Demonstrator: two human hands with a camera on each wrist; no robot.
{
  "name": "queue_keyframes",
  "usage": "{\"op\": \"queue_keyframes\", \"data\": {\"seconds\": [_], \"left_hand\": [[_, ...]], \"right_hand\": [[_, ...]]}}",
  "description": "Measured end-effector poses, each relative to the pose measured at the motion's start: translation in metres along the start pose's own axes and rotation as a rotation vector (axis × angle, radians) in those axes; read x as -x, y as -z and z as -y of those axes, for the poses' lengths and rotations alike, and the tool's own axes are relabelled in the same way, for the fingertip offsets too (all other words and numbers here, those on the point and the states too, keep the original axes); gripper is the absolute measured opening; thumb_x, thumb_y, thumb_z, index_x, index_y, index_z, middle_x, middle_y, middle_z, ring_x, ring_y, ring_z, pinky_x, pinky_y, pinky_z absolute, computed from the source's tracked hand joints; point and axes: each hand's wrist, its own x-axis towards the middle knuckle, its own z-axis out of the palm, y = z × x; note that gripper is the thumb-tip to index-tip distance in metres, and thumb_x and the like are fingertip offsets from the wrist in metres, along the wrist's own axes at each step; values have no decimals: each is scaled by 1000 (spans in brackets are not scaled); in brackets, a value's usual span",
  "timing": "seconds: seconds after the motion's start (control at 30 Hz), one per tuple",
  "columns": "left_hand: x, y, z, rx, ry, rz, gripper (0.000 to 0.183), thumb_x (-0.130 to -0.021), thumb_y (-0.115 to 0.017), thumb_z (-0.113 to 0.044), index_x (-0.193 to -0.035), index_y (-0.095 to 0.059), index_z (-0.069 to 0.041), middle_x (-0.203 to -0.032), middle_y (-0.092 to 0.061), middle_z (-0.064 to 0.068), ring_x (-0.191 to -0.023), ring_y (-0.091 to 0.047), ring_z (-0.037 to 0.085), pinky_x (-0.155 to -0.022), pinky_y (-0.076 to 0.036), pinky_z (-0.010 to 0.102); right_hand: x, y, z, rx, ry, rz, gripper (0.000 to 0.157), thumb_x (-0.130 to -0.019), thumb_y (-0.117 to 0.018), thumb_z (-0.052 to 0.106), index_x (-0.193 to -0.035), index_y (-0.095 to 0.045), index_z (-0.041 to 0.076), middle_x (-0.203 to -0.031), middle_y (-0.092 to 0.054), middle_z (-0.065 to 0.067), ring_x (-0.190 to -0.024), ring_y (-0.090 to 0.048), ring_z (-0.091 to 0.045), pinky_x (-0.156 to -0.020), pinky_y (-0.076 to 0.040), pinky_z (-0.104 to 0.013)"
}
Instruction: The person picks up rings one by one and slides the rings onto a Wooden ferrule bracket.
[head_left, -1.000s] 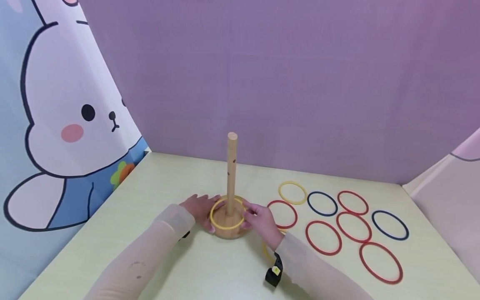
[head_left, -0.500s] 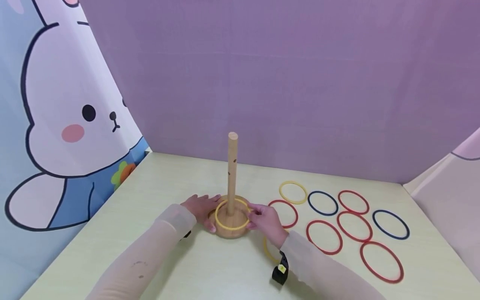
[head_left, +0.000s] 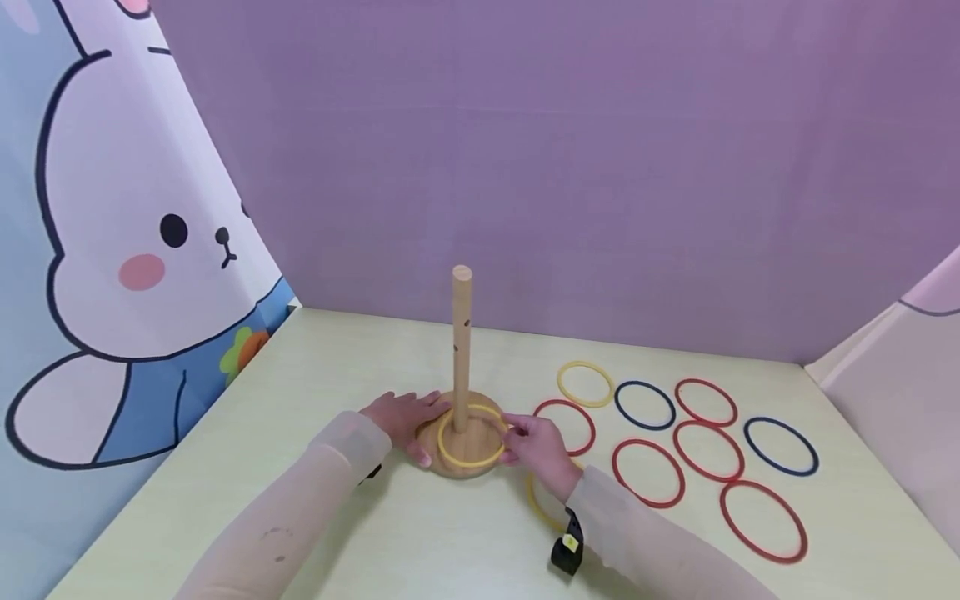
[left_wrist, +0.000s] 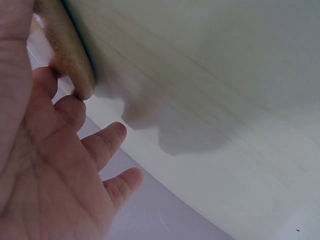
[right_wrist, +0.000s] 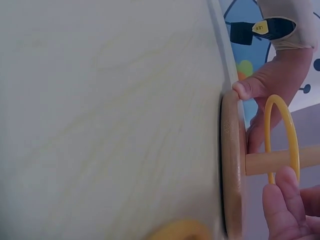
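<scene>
A round wooden base (head_left: 429,437) with an upright wooden post (head_left: 462,342) stands on the table. My left hand (head_left: 401,421) rests on the base's left side, fingers spread, thumb at the near edge. In the left wrist view, fingertips (left_wrist: 71,111) lie right at the base's rim. My right hand (head_left: 540,446) pinches the right side of a yellow ring (head_left: 471,465). This ring encircles the post; in the right wrist view the yellow ring (right_wrist: 287,125) hangs apart from the base (right_wrist: 232,175), partway along the post.
Right of the base lie several red rings (head_left: 648,442), two blue rings (head_left: 645,383) and a yellow ring (head_left: 587,363). Another yellow ring (head_left: 532,500) is partly hidden under my right wrist. A purple cloth (head_left: 600,208) closes off the table's back edge.
My right hand and the pinched yellow ring have shifted right and slightly nearer, so the post now stands towards the ring's left side. The left hand stays on the base.
</scene>
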Motion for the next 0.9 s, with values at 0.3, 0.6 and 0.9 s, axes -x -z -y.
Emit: {"op": "queue_keyframes", "data": {"seconds": [0.3,0.6,0.9], "left_hand": [[-3,-1,1,-24,9,15,90,-74,-79,-45,-148,-37,-18,-153,-33,7,-130,-43,39,-101,-37,54],[0,2,-2,-49,17,37,92,-73,-78,-48,-148,-37,-16,-154,-32,7,-132,-41,35,-100,-38,54],[-4,0,-1,-63,28,45,90,-74,-78,-49,-148,-37,-18,-154,-32,6,-131,-43,32,-99,-39,52]], "right_hand": [[-5,2,-7,13,-13,0,34,-89,-53,-8,-122,-55,-17,-86,-64,-16,-57,-64,-13,-62,-57,-30],[-4,6,-5,27,2,17,35,-89,-55,-7,-122,-54,-18,-82,-65,-14,-59,-64,-15,-62,-57,-31],[-14,11,-8,110,-25,76,37,-87,-56,-9,-124,-55,-15,-82,-67,-12,-59,-62,-14,-60,-56,-29]]}}
